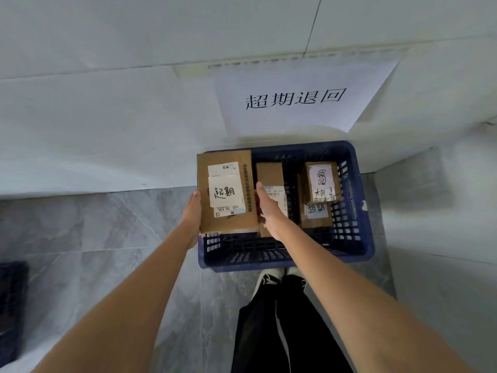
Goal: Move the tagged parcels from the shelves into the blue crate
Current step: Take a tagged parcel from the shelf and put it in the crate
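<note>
A flat brown cardboard parcel (228,216) with a white handwritten tag hangs over the left half of the blue crate (357,232), which stands on the floor against the wall. My left hand (193,214) holds its left edge and my right hand (265,208) holds its right edge, fingers underneath and hidden. In the crate lie a narrow parcel (269,175) in the middle and two stacked tagged parcels at the right: the upper one (321,181) and the lower one (316,218).
A white paper sign (295,98) with printed characters is taped to the wall above the crate. Grey marble floor tiles (107,238) spread to the left. A dark crate (10,305) sits at the far left edge. My legs and shoe (269,278) stand just before the crate.
</note>
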`<state>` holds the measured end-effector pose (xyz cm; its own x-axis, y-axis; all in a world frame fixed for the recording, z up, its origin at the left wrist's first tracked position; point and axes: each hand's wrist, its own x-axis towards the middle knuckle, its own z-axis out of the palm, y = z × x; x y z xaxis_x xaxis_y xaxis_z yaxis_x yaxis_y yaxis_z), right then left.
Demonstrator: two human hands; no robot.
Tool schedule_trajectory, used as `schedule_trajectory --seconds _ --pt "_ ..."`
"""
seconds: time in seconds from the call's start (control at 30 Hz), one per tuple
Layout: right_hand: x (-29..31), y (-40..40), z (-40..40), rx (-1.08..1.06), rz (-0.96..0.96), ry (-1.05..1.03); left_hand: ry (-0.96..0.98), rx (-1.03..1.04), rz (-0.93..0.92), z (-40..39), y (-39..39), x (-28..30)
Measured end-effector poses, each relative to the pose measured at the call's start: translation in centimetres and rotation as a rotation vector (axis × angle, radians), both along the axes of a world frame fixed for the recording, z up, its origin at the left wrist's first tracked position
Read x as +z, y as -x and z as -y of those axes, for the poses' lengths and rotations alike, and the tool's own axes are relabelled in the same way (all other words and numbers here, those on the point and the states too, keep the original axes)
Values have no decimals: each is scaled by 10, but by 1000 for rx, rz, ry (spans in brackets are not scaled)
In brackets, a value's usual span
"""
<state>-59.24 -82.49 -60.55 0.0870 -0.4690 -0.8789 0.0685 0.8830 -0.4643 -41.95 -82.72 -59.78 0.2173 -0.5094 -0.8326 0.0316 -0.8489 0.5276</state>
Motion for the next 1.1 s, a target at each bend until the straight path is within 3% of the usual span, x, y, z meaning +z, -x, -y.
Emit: schedule_trajectory --seconds 0.37,1.1 --pt "-48 -11 3 1 -33 94 39 56 34 1 -10 -47" --pt "-44 -13 -4 -42 -97 106 112 156 19 -10 2 -47"
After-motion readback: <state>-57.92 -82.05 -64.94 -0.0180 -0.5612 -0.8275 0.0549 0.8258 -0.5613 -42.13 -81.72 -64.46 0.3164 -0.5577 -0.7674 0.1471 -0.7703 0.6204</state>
